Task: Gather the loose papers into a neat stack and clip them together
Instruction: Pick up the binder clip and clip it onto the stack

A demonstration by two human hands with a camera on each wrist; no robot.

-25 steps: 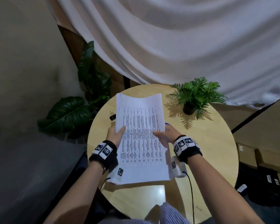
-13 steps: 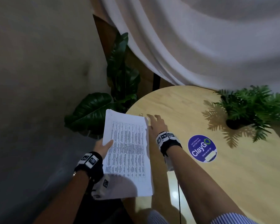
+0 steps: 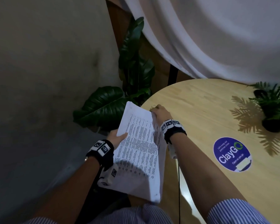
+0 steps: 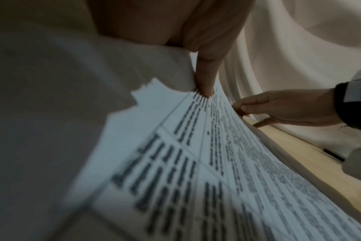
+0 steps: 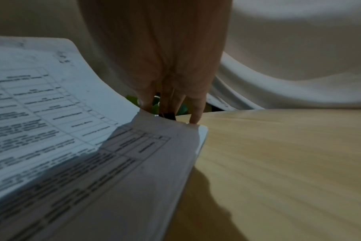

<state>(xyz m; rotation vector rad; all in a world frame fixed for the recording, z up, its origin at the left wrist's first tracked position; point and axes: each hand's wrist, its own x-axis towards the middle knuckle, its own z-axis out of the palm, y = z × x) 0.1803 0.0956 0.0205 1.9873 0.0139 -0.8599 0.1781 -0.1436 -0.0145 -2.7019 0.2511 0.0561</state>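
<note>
My left hand [image 3: 118,137] grips the left edge of a stack of printed papers [image 3: 139,151], thumb on top; the stack hangs over the left rim of the round wooden table [image 3: 208,110]. In the left wrist view the thumb [image 4: 205,78] presses the papers [image 4: 216,163]. My right hand [image 3: 160,113] is at the table's left edge beyond the stack's far right corner, its fingers curled round a black binder clip whose wire loop [image 3: 152,106] shows. The right wrist view shows the fingers [image 5: 193,106] pinching the black clip [image 5: 169,116] behind the papers' corner [image 5: 175,130].
A blue round ClayGo sticker [image 3: 232,154] lies on the table to the right. A small potted fern [image 3: 275,107] stands at the far right. Large-leaved floor plants [image 3: 107,107] sit left of the table, and a white curtain [image 3: 217,38] hangs behind.
My right hand let go of the papers, reached to the table's left edge and closed its fingers on the clip. The left hand now holds the stack alone, shifted left off the table.
</note>
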